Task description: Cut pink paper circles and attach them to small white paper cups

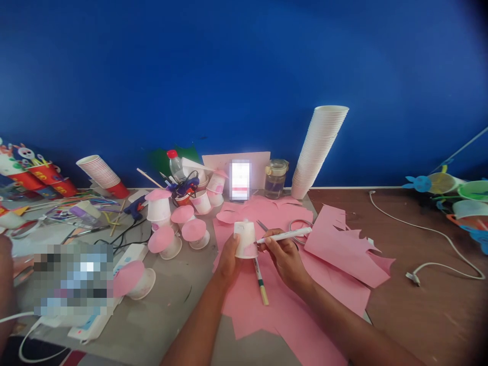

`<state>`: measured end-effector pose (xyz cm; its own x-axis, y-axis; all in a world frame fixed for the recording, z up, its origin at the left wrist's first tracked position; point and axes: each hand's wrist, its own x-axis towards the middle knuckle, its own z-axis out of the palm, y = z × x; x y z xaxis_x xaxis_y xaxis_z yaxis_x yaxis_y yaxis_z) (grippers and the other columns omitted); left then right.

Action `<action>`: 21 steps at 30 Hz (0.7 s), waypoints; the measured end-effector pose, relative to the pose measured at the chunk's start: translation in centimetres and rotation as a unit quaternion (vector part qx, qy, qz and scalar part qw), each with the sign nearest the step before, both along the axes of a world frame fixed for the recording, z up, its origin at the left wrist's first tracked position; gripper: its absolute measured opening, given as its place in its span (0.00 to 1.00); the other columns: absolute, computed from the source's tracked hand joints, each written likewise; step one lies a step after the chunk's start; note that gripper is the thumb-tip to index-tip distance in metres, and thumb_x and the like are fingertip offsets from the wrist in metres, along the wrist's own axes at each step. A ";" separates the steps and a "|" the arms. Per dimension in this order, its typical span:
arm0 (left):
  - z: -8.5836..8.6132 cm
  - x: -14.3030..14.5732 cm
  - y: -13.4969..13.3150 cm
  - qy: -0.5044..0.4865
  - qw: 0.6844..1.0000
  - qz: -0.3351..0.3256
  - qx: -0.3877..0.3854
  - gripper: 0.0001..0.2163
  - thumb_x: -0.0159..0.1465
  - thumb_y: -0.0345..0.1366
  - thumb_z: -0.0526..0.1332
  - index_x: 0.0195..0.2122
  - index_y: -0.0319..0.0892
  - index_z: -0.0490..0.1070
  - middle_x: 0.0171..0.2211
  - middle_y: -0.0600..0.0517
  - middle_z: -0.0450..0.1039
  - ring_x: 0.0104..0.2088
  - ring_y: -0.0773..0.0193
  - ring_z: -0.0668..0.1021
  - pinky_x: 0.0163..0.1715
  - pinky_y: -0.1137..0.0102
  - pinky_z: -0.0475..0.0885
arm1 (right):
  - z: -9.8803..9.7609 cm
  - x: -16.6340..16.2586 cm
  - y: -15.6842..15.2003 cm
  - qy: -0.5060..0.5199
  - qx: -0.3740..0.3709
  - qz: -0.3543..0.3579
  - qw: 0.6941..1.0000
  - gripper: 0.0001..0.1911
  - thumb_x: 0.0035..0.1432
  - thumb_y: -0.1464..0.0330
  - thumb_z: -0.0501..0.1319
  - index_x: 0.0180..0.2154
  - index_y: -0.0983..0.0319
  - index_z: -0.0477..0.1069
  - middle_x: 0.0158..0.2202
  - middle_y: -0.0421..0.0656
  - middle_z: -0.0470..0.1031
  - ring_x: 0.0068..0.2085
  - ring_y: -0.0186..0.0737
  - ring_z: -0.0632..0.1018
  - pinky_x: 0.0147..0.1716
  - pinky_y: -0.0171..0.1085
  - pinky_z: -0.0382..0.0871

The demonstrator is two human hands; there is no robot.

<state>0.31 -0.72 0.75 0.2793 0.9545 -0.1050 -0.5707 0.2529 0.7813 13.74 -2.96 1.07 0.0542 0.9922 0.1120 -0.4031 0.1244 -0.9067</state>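
My left hand grips a small white paper cup, upside down, with a bit of pink on its side. My right hand pinches a white pen whose tip touches the cup's side. Both hands hover over sheets of pink paper. A second pen or pencil with a green band lies on the pink paper just below the cup. Scissors lie partly hidden behind my right hand.
Several upturned cups with pink round tops stand to the left. A tall leaning stack of white cups, a glass jar, a glue gun and a power strip are nearby. A white cable lies right.
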 end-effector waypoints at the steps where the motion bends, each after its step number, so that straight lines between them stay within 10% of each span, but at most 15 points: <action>1: 0.0 0.0 0.0 -0.003 1.000 0.002 -0.002 0.15 0.60 0.47 0.60 0.35 0.38 0.73 0.29 0.48 0.74 0.34 0.57 0.75 0.39 0.64 0.69 | 0.0 0.0 0.0 -0.002 0.001 0.000 1.000 0.09 0.56 0.60 0.62 0.31 0.59 0.69 0.24 0.37 0.70 0.29 0.36 0.72 0.34 0.37 0.68; 21: -0.2 0.0 0.2 -0.019 0.999 -0.016 -0.035 0.18 0.61 0.48 0.58 0.38 0.36 0.73 0.31 0.46 0.76 0.36 0.56 0.77 0.40 0.64 0.69 | -0.2 0.0 -0.2 -0.008 -0.001 0.018 1.000 0.10 0.52 0.60 0.65 0.28 0.59 0.69 0.22 0.36 0.69 0.27 0.35 0.72 0.32 0.37 0.67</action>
<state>0.34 -0.55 0.59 0.3154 0.9353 -0.1605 -0.5902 0.3258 0.7386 13.78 -3.14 0.83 0.0173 0.9938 0.1096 -0.3919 0.1076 -0.9137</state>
